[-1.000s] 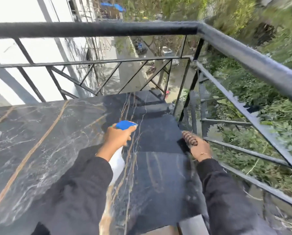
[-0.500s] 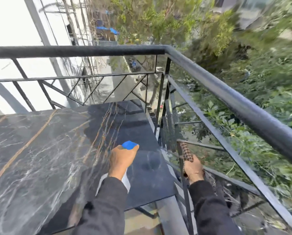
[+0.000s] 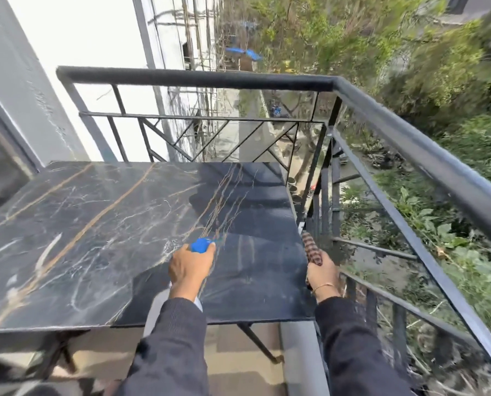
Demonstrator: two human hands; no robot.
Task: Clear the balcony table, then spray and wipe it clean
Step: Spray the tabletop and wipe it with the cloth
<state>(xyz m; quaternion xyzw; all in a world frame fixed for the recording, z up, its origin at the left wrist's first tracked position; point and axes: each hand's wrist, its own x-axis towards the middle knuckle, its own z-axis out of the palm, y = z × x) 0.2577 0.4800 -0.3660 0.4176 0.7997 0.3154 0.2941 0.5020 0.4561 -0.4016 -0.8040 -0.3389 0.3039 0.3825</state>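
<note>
The balcony table (image 3: pixel 101 224) has a dark marble top with gold and white veins and nothing lying on it. My left hand (image 3: pixel 188 265) grips a white spray bottle with a blue head (image 3: pixel 200 244) over the table's near right part, nozzle pointing away from me. Most of the bottle's body is hidden by my hand and sleeve. My right hand (image 3: pixel 322 271) holds a brown checked cloth (image 3: pixel 311 248) bunched up, just beyond the table's right edge, beside the railing.
A black metal railing (image 3: pixel 409 138) runs along the far side and the right side of the balcony, close to the table. A white wall (image 3: pixel 53 95) rises at the left. The table's black legs (image 3: pixel 255 341) stand on the floor below. Greenery lies far below the railing.
The view has pulled back and tilted, so the whole table now shows. My left hand with the bottle stayed over the right part. My right hand with the cloth moved off the table's right edge.
</note>
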